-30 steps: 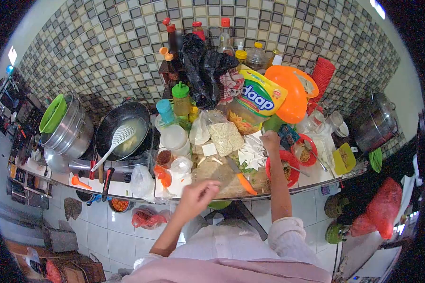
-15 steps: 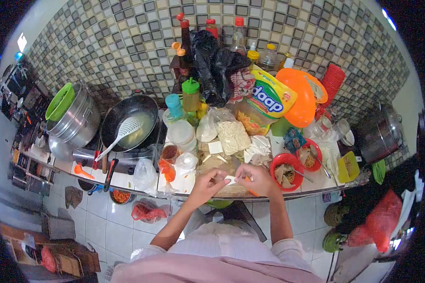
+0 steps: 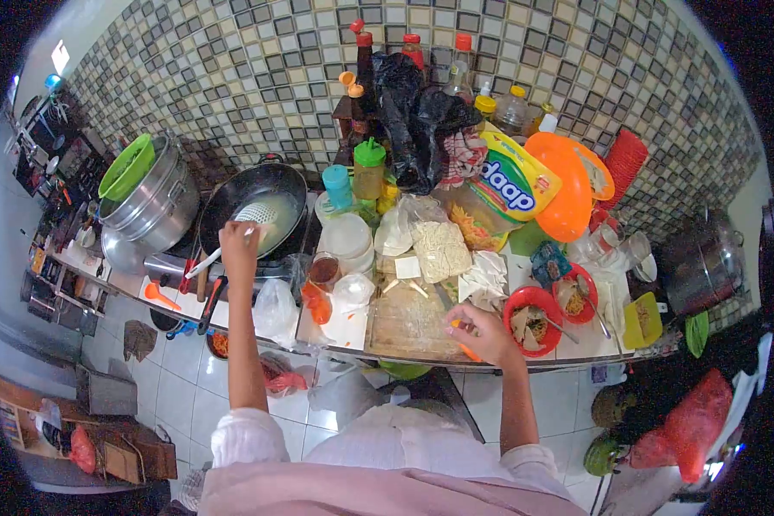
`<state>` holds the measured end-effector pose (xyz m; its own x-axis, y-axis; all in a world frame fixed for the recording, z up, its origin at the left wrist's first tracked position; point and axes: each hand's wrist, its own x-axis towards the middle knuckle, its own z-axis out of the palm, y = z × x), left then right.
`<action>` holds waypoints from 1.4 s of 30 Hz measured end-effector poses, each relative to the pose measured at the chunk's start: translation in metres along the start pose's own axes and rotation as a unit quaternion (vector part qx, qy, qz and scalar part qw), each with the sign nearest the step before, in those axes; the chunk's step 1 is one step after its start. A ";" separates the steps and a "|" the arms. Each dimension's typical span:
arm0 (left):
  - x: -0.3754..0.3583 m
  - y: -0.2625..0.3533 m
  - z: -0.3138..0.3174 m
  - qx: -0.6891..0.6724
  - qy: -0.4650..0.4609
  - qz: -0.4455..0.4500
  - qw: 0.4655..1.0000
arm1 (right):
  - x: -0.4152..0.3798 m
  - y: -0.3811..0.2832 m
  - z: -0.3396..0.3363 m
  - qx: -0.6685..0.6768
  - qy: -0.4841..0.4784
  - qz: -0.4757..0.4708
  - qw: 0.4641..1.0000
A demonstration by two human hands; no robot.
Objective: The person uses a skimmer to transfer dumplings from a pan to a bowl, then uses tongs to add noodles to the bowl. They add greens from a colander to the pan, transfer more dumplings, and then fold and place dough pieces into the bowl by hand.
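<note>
My left hand [image 3: 239,244] is raised over the near side of the black wok [image 3: 214,218], its fingers pinched on a small white folded piece [image 3: 249,230]. Behind it, the white skimmer [image 3: 258,213] rests in the wok, which holds pale liquid; its handle passes close to my fingers. My right hand [image 3: 483,336] is above the right end of the wooden cutting board [image 3: 408,327], fingers loosely bent and apart. Beneath it lies a knife [image 3: 469,352] with an orange handle, partly hidden. White wrapper squares [image 3: 407,267] and a noodle block [image 3: 440,250] lie farther back on the board.
Red bowls [image 3: 531,301] with food and spoons stand right of the board. Left of it are a jar of red-brown contents [image 3: 324,271], plastic bags [image 3: 275,311] and a white tub [image 3: 346,234]. Bottles [image 3: 369,168] line the tiled wall. A steel pot [image 3: 159,202] stands far left.
My left hand has moved from the board, left to the wok, with the small white piece. My right hand has let go of that piece and stays near the board. The view has shifted slightly.
</note>
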<state>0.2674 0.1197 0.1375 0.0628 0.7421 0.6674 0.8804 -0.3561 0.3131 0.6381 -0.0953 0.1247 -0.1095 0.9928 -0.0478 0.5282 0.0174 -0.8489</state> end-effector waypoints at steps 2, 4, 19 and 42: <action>0.006 -0.017 0.009 0.050 0.016 -0.003 0.999 | -0.002 0.003 0.003 0.014 0.023 -0.007 1.000; 0.004 -0.022 0.012 0.070 0.029 0.015 0.997 | -0.007 0.007 0.004 0.021 0.035 -0.003 0.999; -0.119 0.213 -0.069 -0.532 -0.498 0.042 0.684 | -0.039 0.014 -0.004 0.084 0.145 0.068 0.984; -0.021 -0.158 -0.058 0.088 0.003 0.027 0.996 | -0.042 0.036 0.031 0.048 0.257 0.084 0.962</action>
<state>0.0999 0.1277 0.1131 0.1102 0.7216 0.6835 0.9446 -0.2899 0.1537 0.6359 -0.1402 0.0800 0.4141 0.9085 0.0569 0.4190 -0.1347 -0.8979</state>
